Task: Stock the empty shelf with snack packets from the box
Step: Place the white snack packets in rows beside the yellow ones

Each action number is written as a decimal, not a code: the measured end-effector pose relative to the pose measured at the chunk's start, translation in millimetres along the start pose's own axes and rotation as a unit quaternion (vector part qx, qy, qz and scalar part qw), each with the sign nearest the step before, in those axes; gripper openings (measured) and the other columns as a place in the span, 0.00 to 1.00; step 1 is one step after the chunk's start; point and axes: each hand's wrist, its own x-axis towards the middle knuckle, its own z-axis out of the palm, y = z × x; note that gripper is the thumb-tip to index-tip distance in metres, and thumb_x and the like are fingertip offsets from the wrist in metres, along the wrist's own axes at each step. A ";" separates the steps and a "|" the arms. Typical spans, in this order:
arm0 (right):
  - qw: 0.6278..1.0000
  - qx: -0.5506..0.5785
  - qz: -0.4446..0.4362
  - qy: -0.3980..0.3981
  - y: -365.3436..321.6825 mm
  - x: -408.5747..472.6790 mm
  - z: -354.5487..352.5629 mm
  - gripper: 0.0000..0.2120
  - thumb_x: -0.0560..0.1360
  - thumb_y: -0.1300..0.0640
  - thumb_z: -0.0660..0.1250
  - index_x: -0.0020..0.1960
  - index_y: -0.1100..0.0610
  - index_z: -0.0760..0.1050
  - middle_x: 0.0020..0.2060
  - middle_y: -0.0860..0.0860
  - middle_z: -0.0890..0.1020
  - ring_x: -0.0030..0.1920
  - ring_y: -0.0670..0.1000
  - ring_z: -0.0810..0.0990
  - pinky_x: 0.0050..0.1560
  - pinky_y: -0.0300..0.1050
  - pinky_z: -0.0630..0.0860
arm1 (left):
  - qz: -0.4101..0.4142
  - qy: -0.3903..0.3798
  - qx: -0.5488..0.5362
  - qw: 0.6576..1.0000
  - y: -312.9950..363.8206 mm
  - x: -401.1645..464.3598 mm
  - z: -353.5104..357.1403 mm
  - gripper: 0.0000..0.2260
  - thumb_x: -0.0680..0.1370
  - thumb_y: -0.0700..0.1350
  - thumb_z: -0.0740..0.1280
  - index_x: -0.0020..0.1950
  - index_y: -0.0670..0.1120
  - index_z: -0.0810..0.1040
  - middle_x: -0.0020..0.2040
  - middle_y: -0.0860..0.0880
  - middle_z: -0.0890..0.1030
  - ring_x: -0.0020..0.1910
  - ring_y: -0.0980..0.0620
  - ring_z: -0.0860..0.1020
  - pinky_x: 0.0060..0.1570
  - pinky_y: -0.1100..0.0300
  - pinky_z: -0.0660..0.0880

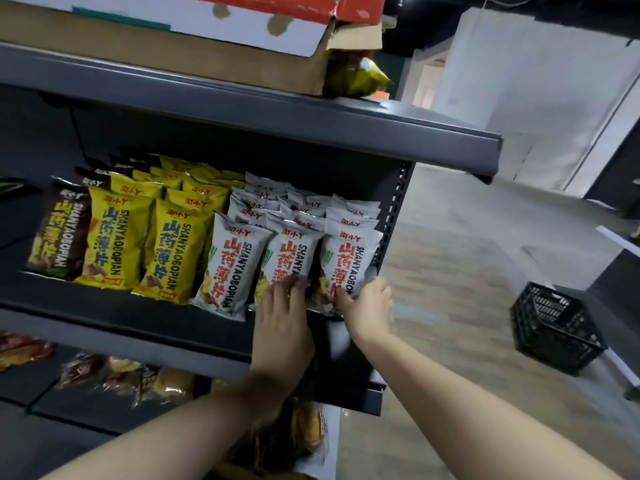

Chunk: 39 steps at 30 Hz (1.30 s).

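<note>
The dark grey metal shelf [145, 327] is being filled with upright snack packets: brown ones at the far left, yellow plastic packets [169, 251] in the middle, white plastic packets [230, 268] at the right. The left hand [282, 318] is being laid flat, fingers spread, against the foot of the middle white packet [292, 252], whose lower print is being hidden by it. The right hand [369, 304] is being curled around the lower edge of the rightmost white packet [346, 261]. A brown cardboard box [166, 50] is being cut off by the top edge on the shelf above. A black plastic crate [554, 327] is being blurred on the floor at the right.
</note>
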 end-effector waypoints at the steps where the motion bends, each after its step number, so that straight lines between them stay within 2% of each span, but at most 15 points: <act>1: 1.000 0.012 -0.003 -0.008 1.0 -2.0 1.5 0.32 0.74 0.47 0.69 0.68 0.63 0.61 0.65 0.60 0.70 0.68 0.61 0.67 0.66 0.53 0.66 | -0.031 -0.008 0.004 0.999 -5.3 2.0 -4.5 0.25 0.68 0.36 0.59 0.66 0.41 0.67 0.62 0.39 0.71 0.61 0.37 0.71 0.57 0.46 0.72; 3: 0.998 0.043 -0.017 -0.044 1.9 -6.6 7.9 0.34 0.71 0.46 0.72 0.68 0.62 0.63 0.63 0.59 0.72 0.66 0.61 0.69 0.64 0.53 0.69 | -0.101 -0.073 -0.014 0.992 -13.3 6.7 -12.2 0.31 0.73 0.36 0.60 0.75 0.44 0.54 0.71 0.38 0.58 0.71 0.37 0.59 0.67 0.46 0.63; 5: 0.996 0.049 -0.012 -0.068 3.8 -8.3 16.4 0.35 0.67 0.43 0.73 0.66 0.59 0.66 0.60 0.57 0.77 0.63 0.60 0.74 0.59 0.54 0.74 | -0.135 -0.144 -0.029 0.980 -18.0 9.2 -15.2 0.34 0.77 0.37 0.58 0.77 0.47 0.42 0.74 0.39 0.50 0.74 0.37 0.51 0.71 0.46 0.57; 10: 0.997 0.017 -0.013 -0.071 2.8 -10.2 22.3 0.25 0.73 0.52 0.71 0.63 0.59 0.65 0.61 0.55 0.76 0.62 0.59 0.74 0.49 0.47 0.72 | -0.167 -0.140 -0.033 0.975 -25.5 19.3 -8.3 0.35 0.78 0.33 0.55 0.77 0.51 0.38 0.66 0.37 0.63 0.67 0.36 0.63 0.63 0.49 0.65; 13: 0.998 0.018 -0.002 -0.053 5.1 -5.0 25.5 0.16 0.76 0.56 0.67 0.59 0.59 0.65 0.59 0.55 0.77 0.58 0.58 0.76 0.47 0.49 0.74 | -0.179 -0.133 0.008 0.975 -25.4 23.8 3.8 0.38 0.79 0.39 0.60 0.76 0.52 0.34 0.63 0.38 0.67 0.65 0.39 0.65 0.59 0.50 0.69; 19: 0.999 0.015 0.005 -0.036 -1.2 -5.9 21.2 0.19 0.76 0.55 0.68 0.61 0.59 0.65 0.60 0.56 0.75 0.61 0.58 0.74 0.55 0.53 0.75 | -0.151 -0.126 0.039 0.980 -26.5 23.9 15.0 0.39 0.80 0.43 0.60 0.74 0.52 0.29 0.62 0.40 0.67 0.64 0.41 0.66 0.58 0.52 0.70; 22: 0.997 -0.017 -0.045 0.062 -9.5 -21.5 8.6 0.28 0.77 0.54 0.66 0.72 0.60 0.59 0.68 0.56 0.66 0.69 0.57 0.64 0.66 0.51 0.67 | -0.132 -0.153 0.016 0.979 -29.5 21.0 5.2 0.38 0.80 0.43 0.60 0.75 0.52 0.32 0.64 0.40 0.64 0.66 0.40 0.64 0.61 0.51 0.69; 25: 0.950 -0.088 -0.263 0.142 -20.3 -39.4 0.3 0.26 0.77 0.52 0.63 0.72 0.60 0.61 0.68 0.55 0.67 0.69 0.55 0.66 0.68 0.46 0.65 | -0.073 -0.108 0.005 0.991 -35.4 13.3 -15.7 0.29 0.78 0.40 0.58 0.76 0.47 0.48 0.64 0.41 0.65 0.64 0.40 0.68 0.60 0.51 0.71; 27: 0.882 -0.216 -0.390 0.150 -25.3 -40.8 4.2 0.30 0.73 0.47 0.65 0.71 0.61 0.65 0.67 0.57 0.71 0.68 0.56 0.69 0.69 0.48 0.67 | 0.007 -0.020 0.074 0.997 -46.4 8.5 -27.8 0.22 0.73 0.40 0.55 0.68 0.43 0.62 0.55 0.41 0.73 0.53 0.39 0.75 0.50 0.49 0.74; 29: 0.845 -0.264 -0.449 0.119 -32.3 -40.2 11.2 0.37 0.67 0.46 0.73 0.71 0.59 0.66 0.68 0.59 0.71 0.70 0.58 0.69 0.69 0.55 0.68 | 0.013 0.013 0.126 0.992 -66.5 8.2 -36.1 0.24 0.70 0.42 0.55 0.66 0.41 0.67 0.52 0.40 0.75 0.49 0.39 0.75 0.47 0.49 0.74; 31: 0.816 -0.310 -0.477 0.100 -41.9 -39.5 18.7 0.41 0.64 0.44 0.76 0.72 0.58 0.66 0.71 0.60 0.69 0.72 0.60 0.67 0.70 0.59 0.67 | -0.014 -0.024 0.153 0.988 -85.8 10.8 -42.7 0.29 0.70 0.43 0.57 0.73 0.42 0.63 0.61 0.37 0.72 0.57 0.36 0.73 0.52 0.46 0.74; 33: 0.798 -0.358 -0.476 0.089 -49.2 -36.2 26.9 0.46 0.62 0.39 0.76 0.73 0.58 0.65 0.72 0.62 0.67 0.72 0.61 0.65 0.70 0.58 0.67 | -0.023 -0.051 0.127 0.990 -100.2 12.7 -41.5 0.36 0.71 0.42 0.64 0.76 0.47 0.50 0.67 0.34 0.65 0.63 0.32 0.70 0.57 0.44 0.73; 35: 0.802 -0.370 -0.463 0.074 -54.2 -30.3 33.2 0.50 0.59 0.38 0.77 0.73 0.59 0.65 0.72 0.63 0.66 0.72 0.62 0.66 0.70 0.57 0.67 | -0.051 -0.091 0.047 0.993 -105.6 14.1 -39.1 0.45 0.74 0.38 0.66 0.75 0.57 0.36 0.73 0.34 0.54 0.72 0.34 0.59 0.66 0.45 0.65; 37: 0.800 -0.373 -0.463 0.079 -55.6 -25.3 36.3 0.50 0.57 0.39 0.78 0.72 0.59 0.66 0.72 0.63 0.67 0.71 0.62 0.67 0.70 0.56 0.67 | -0.082 -0.084 -0.037 0.992 -106.5 18.3 -37.3 0.44 0.75 0.35 0.65 0.75 0.59 0.36 0.75 0.39 0.51 0.74 0.39 0.51 0.70 0.48 0.58; 39: 0.792 -0.372 -0.475 0.092 -54.3 -20.1 37.6 0.50 0.55 0.37 0.78 0.70 0.59 0.69 0.70 0.62 0.70 0.70 0.61 0.70 0.69 0.55 0.69 | -0.107 -0.039 -0.082 0.990 -105.4 24.9 -39.6 0.40 0.75 0.35 0.66 0.77 0.52 0.43 0.73 0.40 0.55 0.73 0.40 0.53 0.70 0.49 0.57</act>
